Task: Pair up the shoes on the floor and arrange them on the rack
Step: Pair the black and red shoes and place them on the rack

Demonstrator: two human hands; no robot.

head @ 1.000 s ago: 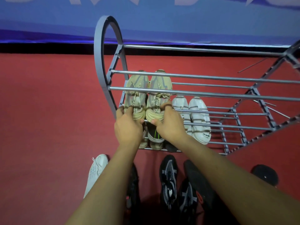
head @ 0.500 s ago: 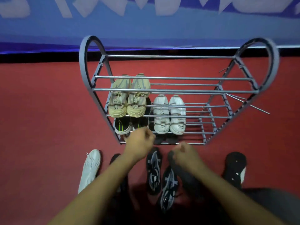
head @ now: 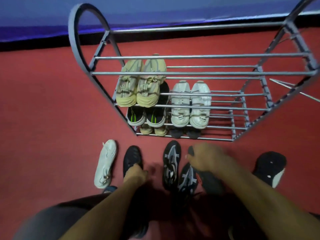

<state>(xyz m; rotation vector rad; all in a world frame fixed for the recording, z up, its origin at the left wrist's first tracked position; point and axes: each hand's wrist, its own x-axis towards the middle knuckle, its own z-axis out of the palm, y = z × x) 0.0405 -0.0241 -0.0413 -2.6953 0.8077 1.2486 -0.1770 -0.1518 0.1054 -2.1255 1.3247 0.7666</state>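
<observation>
The grey metal rack (head: 199, 73) stands ahead on the red floor. It holds a beige pair (head: 136, 90), a white pair (head: 190, 104), a black pair with green insoles (head: 145, 116), and lower down a tan pair (head: 154, 130) and a dark pair (head: 185, 133). In front of it, on the floor, my left hand (head: 136, 174) grips the collar of a black shoe (head: 131, 156). My right hand (head: 206, 158), blurred, is down over another dark shoe (head: 209, 182); its grip is unclear. Two black-and-grey sneakers (head: 171, 161) lie between my hands.
A single white shoe (head: 106, 163) lies at the left of the floor row. A black shoe (head: 269, 167) lies sole-up at the right. A blue wall covering (head: 155, 13) runs behind the rack. The right halves of the rack's tiers hold no shoes.
Both hands have left the beige pair on the rack and dropped to the shoes on the floor. The view has tilted down and come closer.
</observation>
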